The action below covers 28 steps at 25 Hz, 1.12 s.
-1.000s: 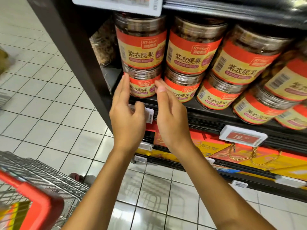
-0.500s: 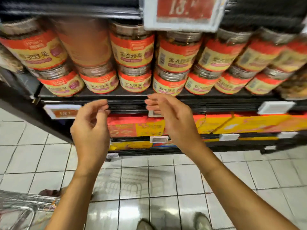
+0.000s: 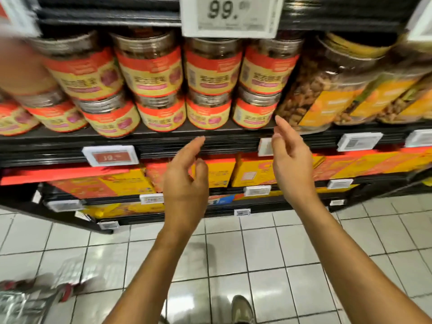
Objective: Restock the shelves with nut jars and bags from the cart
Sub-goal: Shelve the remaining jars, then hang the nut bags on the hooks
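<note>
— What are the fingers doing?

— The fingers of the left hand are loosely apart and a little curled, thumb out to the side, holding nothing. The right hand is empty too, its fingers nearly straight and slightly spread, tips pointing up at the shelf edge.

— Is either hand touching a jar?

— No. A second ago both hands were pressed to a lower jar at the shelf's left end; half a second ago they had drawn back to the shelf edge. Now they are raised and wider apart, in front of the edge.

— Where are the nut jars?

— On the shelf, stacked two high, with red and yellow labels. The right fingertips are just below the last lower jar of that row.

— Anything new around them?

— The view has swung right. Taller jars with orange labels now show beside the red ones, and the price tag overhead reads 99 where it read 13. A red tag hangs on the edge to the left, with yellow boxes below.

— And the cart?

— A blur in the bottom left corner on the tiled floor, well apart from both hands. A shoe shows at the bottom.
</note>
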Each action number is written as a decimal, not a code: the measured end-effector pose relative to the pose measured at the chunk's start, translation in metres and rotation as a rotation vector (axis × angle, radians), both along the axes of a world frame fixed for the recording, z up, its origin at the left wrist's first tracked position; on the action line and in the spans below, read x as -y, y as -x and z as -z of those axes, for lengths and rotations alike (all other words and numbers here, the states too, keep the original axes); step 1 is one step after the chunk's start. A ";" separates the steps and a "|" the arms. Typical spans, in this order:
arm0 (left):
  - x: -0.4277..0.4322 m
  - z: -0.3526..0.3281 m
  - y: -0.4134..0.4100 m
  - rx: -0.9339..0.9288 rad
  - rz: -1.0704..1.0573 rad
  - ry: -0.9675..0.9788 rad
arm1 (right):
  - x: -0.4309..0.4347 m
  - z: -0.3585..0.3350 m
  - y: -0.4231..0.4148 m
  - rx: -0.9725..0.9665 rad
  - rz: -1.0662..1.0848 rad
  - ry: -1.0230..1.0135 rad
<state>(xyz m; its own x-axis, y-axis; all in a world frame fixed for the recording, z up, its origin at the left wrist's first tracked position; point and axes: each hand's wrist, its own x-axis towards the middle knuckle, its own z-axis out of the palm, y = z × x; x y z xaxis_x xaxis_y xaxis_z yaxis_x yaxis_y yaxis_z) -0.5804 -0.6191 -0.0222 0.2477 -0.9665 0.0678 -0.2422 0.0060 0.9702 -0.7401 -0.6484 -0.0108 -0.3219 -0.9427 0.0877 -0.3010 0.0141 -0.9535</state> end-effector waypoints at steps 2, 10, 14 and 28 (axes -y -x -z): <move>0.013 0.000 0.018 0.008 -0.028 0.006 | 0.013 -0.003 0.006 -0.045 -0.026 -0.001; 0.044 0.001 0.038 0.310 -0.060 0.162 | 0.027 0.006 0.007 -0.060 -0.029 0.086; 0.052 -0.005 0.047 0.281 -0.064 0.141 | 0.033 0.008 0.004 -0.123 -0.090 0.051; -0.041 -0.143 -0.044 -0.079 0.007 0.090 | -0.058 -0.139 -0.055 0.004 -0.233 0.130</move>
